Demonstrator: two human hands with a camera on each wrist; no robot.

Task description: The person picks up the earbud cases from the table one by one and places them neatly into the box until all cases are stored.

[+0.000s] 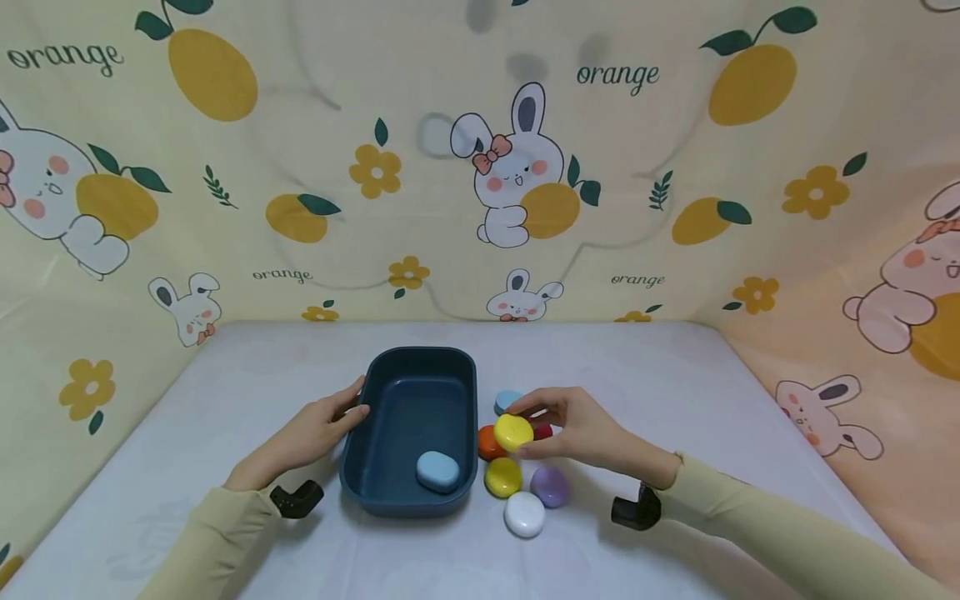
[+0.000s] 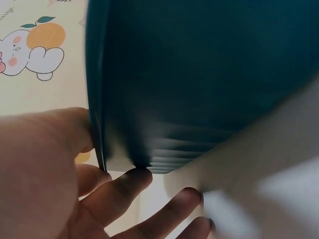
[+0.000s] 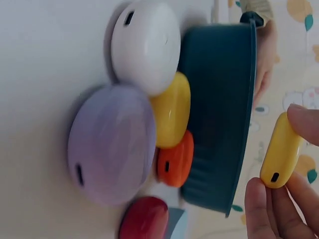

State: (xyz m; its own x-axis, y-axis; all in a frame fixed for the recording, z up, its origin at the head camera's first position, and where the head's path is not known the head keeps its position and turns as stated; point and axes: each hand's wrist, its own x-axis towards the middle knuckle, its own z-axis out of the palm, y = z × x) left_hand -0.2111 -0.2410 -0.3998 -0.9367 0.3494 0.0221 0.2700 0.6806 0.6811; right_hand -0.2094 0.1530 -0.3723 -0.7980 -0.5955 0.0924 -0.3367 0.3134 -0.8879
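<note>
My right hand (image 1: 566, 425) pinches a glossy yellow pebble-shaped case (image 3: 280, 152) between thumb and fingers. A small dark slot shows on the case's edge in the right wrist view. It is held up above the table, just right of a dark blue rectangular tub (image 1: 410, 508). My left hand (image 1: 318, 429) grips the tub's left rim, the thumb at the rim and fingers against the outer wall. Inside the tub, near its front right corner, lies a light blue case (image 1: 438, 472). Below the right hand is an orange case (image 1: 489, 443), partly hidden by the held one.
Loose on the table right of the tub lie a second yellow case (image 1: 503, 478), a white one (image 1: 524, 514), a purple one (image 1: 551, 487), a red one (image 3: 144, 219) and a light blue piece (image 1: 506, 402). A patterned cloth (image 1: 465, 208) hangs behind the table.
</note>
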